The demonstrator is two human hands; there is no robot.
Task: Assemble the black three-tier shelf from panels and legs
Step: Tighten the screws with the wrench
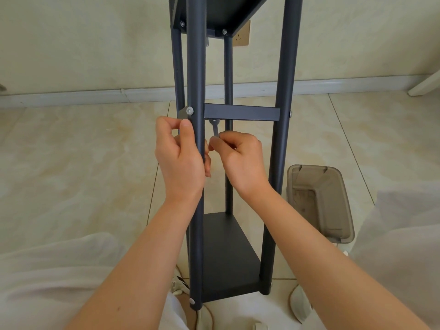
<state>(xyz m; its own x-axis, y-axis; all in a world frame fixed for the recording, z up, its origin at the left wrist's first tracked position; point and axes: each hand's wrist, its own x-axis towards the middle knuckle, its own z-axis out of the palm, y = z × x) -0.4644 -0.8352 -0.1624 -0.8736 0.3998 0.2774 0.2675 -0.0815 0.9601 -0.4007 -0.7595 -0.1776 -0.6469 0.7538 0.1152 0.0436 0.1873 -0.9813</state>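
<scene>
The black three-tier shelf (240,113) stands upright on the floor between my knees, with its round legs bolted to the panels. My left hand (181,158) grips the near left leg (195,67) just below the middle panel's silver bolt (189,111). My right hand (240,158) pinches a small flat grey wrench (215,126) whose head reaches up under the middle panel, close behind that leg. The bottom panel (226,253) sits low near my feet. The top panel (214,13) is at the frame's upper edge.
A clear brownish plastic bin (321,201) lies on the tiled floor right of the shelf. A white skirting runs along the wall behind, with a wall socket (241,34) behind the top panel. My white-clad knees fill both lower corners.
</scene>
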